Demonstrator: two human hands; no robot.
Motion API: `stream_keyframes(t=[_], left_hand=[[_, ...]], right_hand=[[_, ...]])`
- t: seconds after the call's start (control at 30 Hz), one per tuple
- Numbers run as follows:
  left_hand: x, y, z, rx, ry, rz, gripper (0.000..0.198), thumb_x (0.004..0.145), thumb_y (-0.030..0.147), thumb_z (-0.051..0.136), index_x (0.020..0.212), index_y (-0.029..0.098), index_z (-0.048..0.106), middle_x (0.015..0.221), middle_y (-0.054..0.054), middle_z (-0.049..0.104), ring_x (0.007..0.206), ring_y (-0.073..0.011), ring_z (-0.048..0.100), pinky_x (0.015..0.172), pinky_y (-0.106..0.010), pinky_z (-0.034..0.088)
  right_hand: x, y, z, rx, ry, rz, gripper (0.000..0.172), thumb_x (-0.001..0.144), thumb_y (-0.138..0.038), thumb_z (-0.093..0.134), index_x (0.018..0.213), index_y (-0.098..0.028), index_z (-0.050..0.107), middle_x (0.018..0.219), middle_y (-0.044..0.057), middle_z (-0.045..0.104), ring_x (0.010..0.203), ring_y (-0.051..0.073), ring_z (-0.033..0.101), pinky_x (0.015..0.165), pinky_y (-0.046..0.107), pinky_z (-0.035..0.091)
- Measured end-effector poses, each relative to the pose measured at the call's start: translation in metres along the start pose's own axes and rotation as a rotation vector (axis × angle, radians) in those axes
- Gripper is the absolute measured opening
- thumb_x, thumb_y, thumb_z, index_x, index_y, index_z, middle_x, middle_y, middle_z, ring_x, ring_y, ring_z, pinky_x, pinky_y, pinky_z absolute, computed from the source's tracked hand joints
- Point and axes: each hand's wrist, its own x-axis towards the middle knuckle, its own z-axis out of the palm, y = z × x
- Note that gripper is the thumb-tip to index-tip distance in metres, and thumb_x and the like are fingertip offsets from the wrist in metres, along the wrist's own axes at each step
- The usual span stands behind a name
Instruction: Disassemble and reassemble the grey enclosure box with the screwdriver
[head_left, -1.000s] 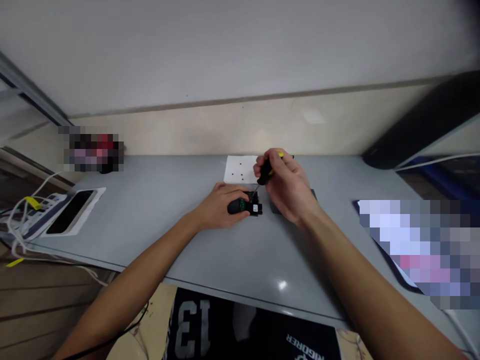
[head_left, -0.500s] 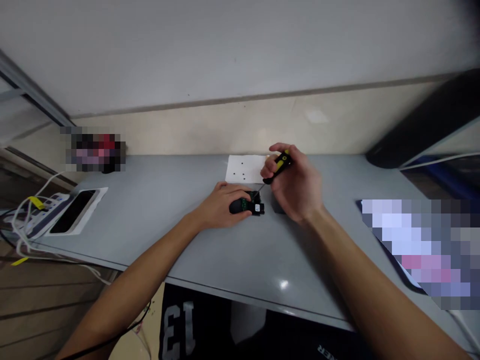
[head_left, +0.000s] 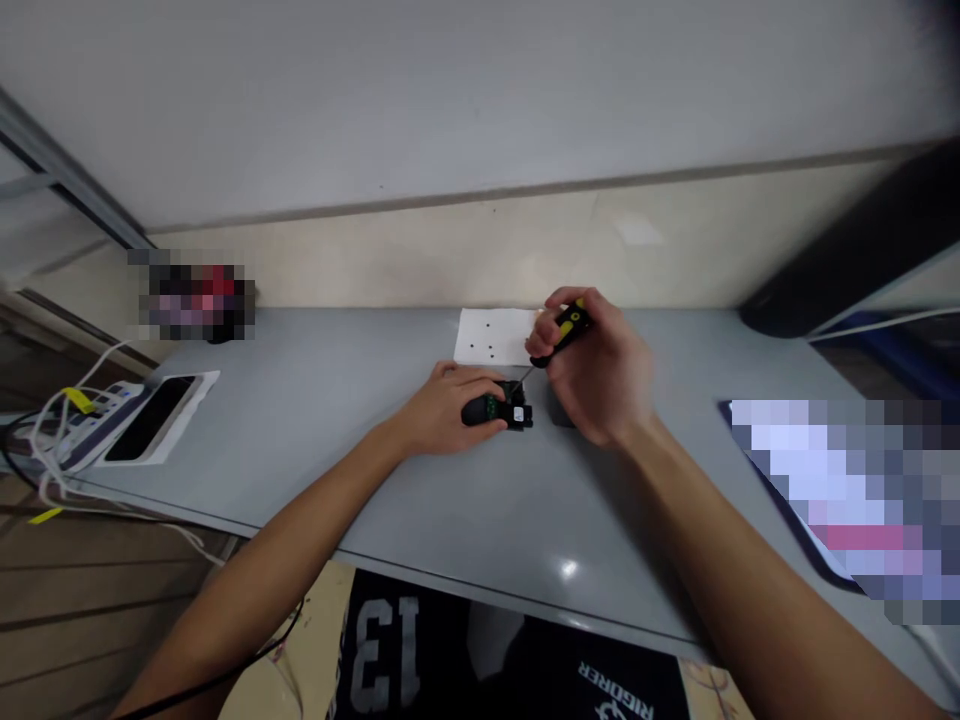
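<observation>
Pale wall point(head_left: 480, 100) is met by the far edge of a grey worktop point(head_left: 480, 520), and between its far edge and middle a small black device with green parts point(head_left: 517, 413) is held down by the left hand point(head_left: 457, 415). This grip is closed around the device, fingers over the far side and thumb along the near side, presumably so that sliding is prevented. The device's right end is left uncovered, which seems to give room for the tool.

By the right hand point(head_left: 592, 360) a black-and-yellow screwdriver point(head_left: 573, 324) is gripped, the fingers curled closed about the handle. Its shaft is slanted down and leftward to the device; whether a screw is met by the tip cannot be told.

Beyond the device, near the far edge, white paper point(head_left: 506, 335) is laid, with small dark specks point(head_left: 490, 347) scattered on it; loose bits may be gathered there to be seen easily. Its right side is blocked from view by the right hand, and a dark flat piece point(head_left: 565, 412) is partly hidden beneath.

Toward the left edge, a phone point(head_left: 152, 418) is set on a white sheet point(head_left: 187, 411) beside tangled white cables point(head_left: 46, 470). Near the right edge, a partly pixelated slab point(head_left: 795, 490) is seen.
</observation>
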Motion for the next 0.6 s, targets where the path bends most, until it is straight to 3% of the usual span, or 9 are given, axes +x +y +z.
stream_keyframes(t=[0.33, 0.6], left_hand=[[0.0002, 0.002, -0.0029, -0.006, -0.008, 0.016, 0.021, 0.094, 0.037, 0.068, 0.112, 0.027, 0.062, 0.138, -0.002, 0.067, 0.129, -0.0224, 0.062, 0.113, -0.044, 0.033], [0.0004, 0.0056, -0.0063, -0.007, -0.033, -0.001, 0.018, 0.094, 0.036, 0.067, 0.11, 0.027, 0.064, 0.14, -0.003, 0.066, 0.133, -0.0242, 0.059, 0.115, -0.046, 0.033]], right_hand=[[0.0, 0.0028, -0.0008, -0.102, 0.003, -0.04, 0.032, 0.093, -0.057, 0.061, 0.086, -0.026, 0.063, 0.07, 0.001, 0.042, 0.064, 0.015, 0.045, 0.061, 0.032, 0.045], [-0.0051, 0.0038, 0.0011, -0.184, -0.049, -0.063, 0.046, 0.082, -0.057, 0.078, 0.08, -0.025, 0.046, 0.084, -0.001, 0.058, 0.076, 0.014, 0.059, 0.074, 0.033, 0.049]])
